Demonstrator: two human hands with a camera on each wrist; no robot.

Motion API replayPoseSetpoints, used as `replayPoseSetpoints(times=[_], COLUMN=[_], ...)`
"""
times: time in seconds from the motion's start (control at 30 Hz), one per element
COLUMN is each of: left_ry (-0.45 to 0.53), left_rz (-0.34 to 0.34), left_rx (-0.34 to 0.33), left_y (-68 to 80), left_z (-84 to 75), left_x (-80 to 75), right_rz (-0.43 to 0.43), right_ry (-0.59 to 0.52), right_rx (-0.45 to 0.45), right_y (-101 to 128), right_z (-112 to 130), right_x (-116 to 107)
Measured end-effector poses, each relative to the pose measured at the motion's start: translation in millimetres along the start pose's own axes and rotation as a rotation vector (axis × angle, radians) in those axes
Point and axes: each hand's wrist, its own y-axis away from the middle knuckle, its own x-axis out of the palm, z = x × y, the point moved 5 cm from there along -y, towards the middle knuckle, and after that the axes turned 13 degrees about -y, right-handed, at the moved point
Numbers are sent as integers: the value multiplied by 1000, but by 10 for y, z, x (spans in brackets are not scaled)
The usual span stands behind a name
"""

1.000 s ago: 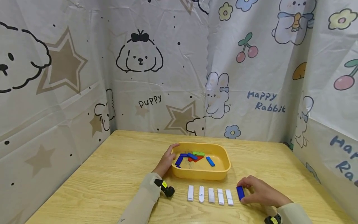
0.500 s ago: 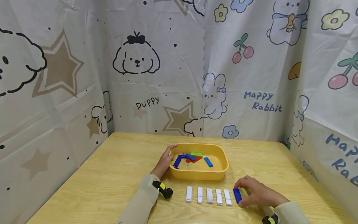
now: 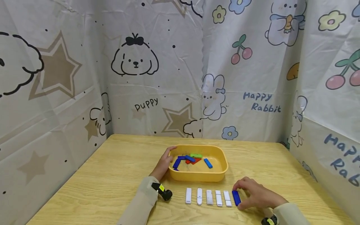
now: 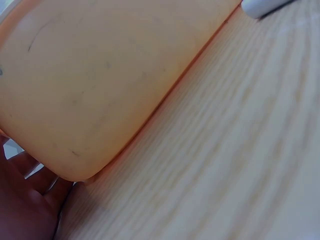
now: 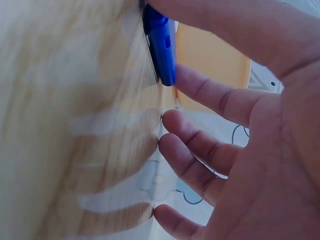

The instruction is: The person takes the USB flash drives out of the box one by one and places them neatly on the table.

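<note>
At the right end of a row on the table, a blue USB stick [image 3: 236,198] is pinched lengthwise between the thumb and index finger of my right hand [image 3: 257,194]. The right wrist view shows the blue stick's narrow side, with the other fingertips near the table. To its left lie several white USB sticks [image 3: 209,197], side by side and roughly parallel. My left hand [image 3: 162,165] grips the left end of a yellow plastic basin [image 3: 197,177], thumb at the rim. In the left wrist view the fingers are partly hidden behind the basin's wall.
Inside the basin lie several blue sticks [image 3: 208,163], a green stick [image 3: 196,155] and red ones [image 3: 194,161]. The basin stands on a wooden table [image 3: 126,162], behind the row. Printed curtains [image 3: 157,87] enclose the table at the back and sides.
My right hand has brought the blue USB stick slightly left, closer to the white row. The left hand stays on the basin. The head view has shifted a little.
</note>
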Motion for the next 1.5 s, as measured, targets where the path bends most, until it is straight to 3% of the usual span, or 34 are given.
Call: replayPoseSetpoints(times=[0.17,1.27,1.5], left_ry=[4,16,17], left_rz=[-22,-29,3], left_rx=[1,-10,28], left_y=[-25,-11,-24], left_z=[81,36,28], left_x=[16,1,-2], right_rz=[-5,0,7], right_ry=[5,16,-5], right_rx=[17,4,29], right_y=[-7,-39,-16], right_z=[-20,-9,-15], right_x=[11,-15,0])
